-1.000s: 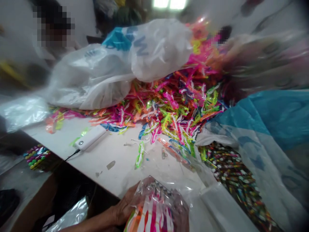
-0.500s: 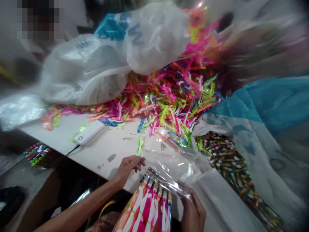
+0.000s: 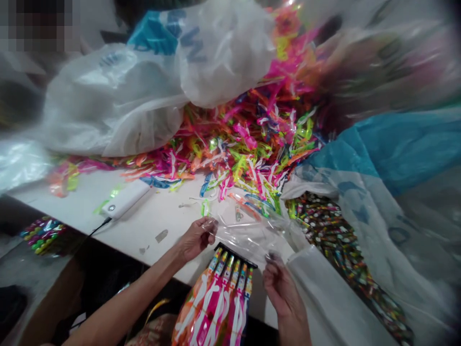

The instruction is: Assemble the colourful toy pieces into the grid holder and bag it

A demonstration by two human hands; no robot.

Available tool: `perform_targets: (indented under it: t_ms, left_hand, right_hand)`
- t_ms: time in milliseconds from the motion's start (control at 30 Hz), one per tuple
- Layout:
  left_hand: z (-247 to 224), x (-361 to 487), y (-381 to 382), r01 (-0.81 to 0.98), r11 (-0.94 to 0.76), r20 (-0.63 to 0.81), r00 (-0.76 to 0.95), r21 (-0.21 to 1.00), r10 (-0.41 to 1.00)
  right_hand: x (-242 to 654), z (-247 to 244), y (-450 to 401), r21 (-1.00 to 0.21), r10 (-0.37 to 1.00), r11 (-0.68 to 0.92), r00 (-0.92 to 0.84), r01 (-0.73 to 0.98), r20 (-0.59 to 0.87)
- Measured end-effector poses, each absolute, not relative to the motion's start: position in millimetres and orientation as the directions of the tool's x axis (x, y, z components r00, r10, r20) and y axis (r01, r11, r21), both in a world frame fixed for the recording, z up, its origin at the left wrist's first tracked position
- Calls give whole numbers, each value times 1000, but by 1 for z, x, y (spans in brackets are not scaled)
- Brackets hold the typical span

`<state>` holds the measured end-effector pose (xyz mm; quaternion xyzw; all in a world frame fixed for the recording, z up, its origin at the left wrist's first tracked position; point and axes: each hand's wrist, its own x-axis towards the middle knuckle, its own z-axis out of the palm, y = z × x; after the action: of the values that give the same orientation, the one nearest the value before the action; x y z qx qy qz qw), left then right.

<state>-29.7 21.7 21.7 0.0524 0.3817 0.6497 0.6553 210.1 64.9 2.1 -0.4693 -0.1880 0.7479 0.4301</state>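
Note:
A clear plastic bag is stretched between my two hands above the white table. My left hand pinches its left edge with fingertips pressed together. At its right side, my right hand is closed on the film. Just below the bag is a bundle of long, bright plastic sticks, pink, orange and white, with patterned ends lined up in a row against a dark strip. The bundle's lower end is cut off by the frame. Neither hand touches the bundle.
A big heap of coloured plastic pieces spills from white-and-blue sacks. At right, many small patterned pieces lie beside a stack of flat clear bags. A white power bank with a black cable lies at left.
My left hand has closed on the bag's edge, and the film now spans both hands. My right hand has shifted and no longer lies beside the bundle's end. The view has moved slightly.

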Motion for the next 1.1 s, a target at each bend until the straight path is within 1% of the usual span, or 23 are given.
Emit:
perform_targets:
  t_ms: [67,133,167,200,233,267,300,333,367,433,500,533,600,633,700,767,833,900,967,1033,1100]
  left_hand:
    - [24,-34,24,-728,147,-357,-142,670,923]
    - [19,-38,24,-592,121,-277,-181,797,944]
    - [14,-39,23,-482,107,-231,-206,870,951]
    - [8,-41,21,-332,88,-170,-228,939,959]
    - [2,-42,18,-152,59,-94,-236,987,967]
    - [-3,-43,13,34,27,-19,-215,999,977]
    - [-8,-44,7,204,-9,43,-163,979,986]
    - [-12,-45,1,345,-49,85,-92,937,992]
    - [-16,-45,-5,455,-88,109,-20,886,994]
    - [-21,-42,-17,613,-124,110,61,781,992]
    - [-25,-38,-26,723,-74,82,23,687,996]
    - [-27,-36,-29,750,-42,63,0,660,998]
    - [-29,-31,-34,761,3,10,-13,649,1000]
    - [-30,-29,-36,756,18,-23,-5,654,1000]
    - [-27,-27,-41,747,68,-92,-9,662,996]
    - [-21,-27,-48,712,151,-162,-53,686,985]
    - [-12,-26,-57,605,191,-200,-54,773,978]
    - [-4,-24,-65,438,209,-208,-50,874,977]
    - [3,-19,-72,283,222,-211,-68,933,975]
    - [7,-14,-77,164,225,-216,-73,960,974]
    - [10,-10,-79,61,213,-212,-23,975,977]
  right_hand:
    - [211,7,68,-702,835,-538,-180,-467,-520]
    - [211,8,67,-768,865,-496,-153,-406,-478]
    - [210,7,64,-829,887,-459,-120,-320,-445]
    - [210,6,59,-895,915,-404,-79,-190,-397]
    - [210,3,53,-943,943,-332,-50,-28,-330]
    - [211,-1,45,-962,968,-238,-43,137,-246]
    - [212,-5,37,-952,986,-131,-59,277,-153]
    - [213,-9,30,-926,993,-25,-94,377,-65]
    - [214,-14,23,-896,990,70,-140,439,9]
    - [215,-22,12,-829,966,220,-236,513,110]
    - [215,-26,8,-746,928,332,-341,578,150]
    - [214,-26,7,-701,911,373,-385,608,150]
    - [212,-24,6,-645,897,393,-428,655,111]
    - [212,-21,4,-644,905,362,-419,674,70]
    - [211,-15,-2,-669,934,239,-354,704,-39]
    - [210,-8,-12,-709,942,94,-293,699,-164]
    - [209,-2,-24,-759,926,-35,-265,650,-269]
    - [207,2,-36,-818,916,-135,-245,559,-319]
    - [205,3,-47,-862,926,-185,-211,472,-314]
    - [204,2,-55,-885,937,-201,-181,421,-299]
    - [205,1,-61,-893,942,-219,-155,393,-299]
